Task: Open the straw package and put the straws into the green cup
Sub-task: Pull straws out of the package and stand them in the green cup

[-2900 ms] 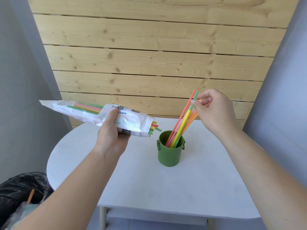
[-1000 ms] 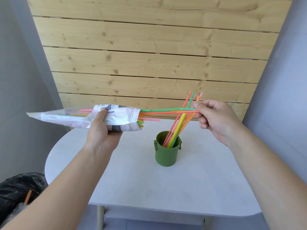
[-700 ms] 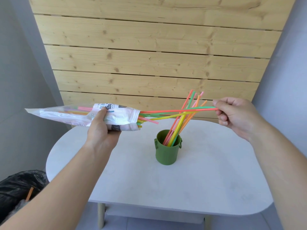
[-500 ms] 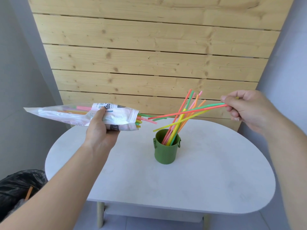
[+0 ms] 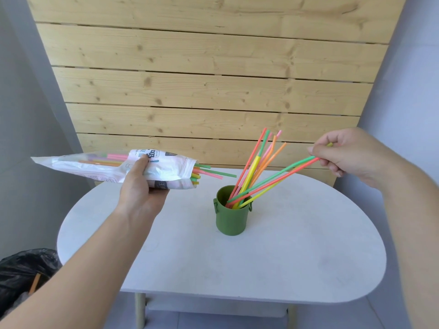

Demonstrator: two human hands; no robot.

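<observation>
My left hand (image 5: 140,186) grips the white straw package (image 5: 99,166), held level above the table's left side, its open mouth facing right with several coloured straw ends sticking out. The green cup (image 5: 231,216) stands on the white table (image 5: 297,257) and holds several straws leaning up and right. My right hand (image 5: 349,153) pinches the top ends of three straws (image 5: 278,178), green, red and yellow. They slant down to the left, and their lower tips sit at the cup's rim.
A wooden plank wall (image 5: 213,79) stands right behind the table. A black bin bag (image 5: 26,274) sits on the floor at the lower left. Grey walls close in on both sides.
My right hand pulled three straws out of the package to the right, then tilted them down so their tips reach the cup. The left hand and package stayed nearly still.
</observation>
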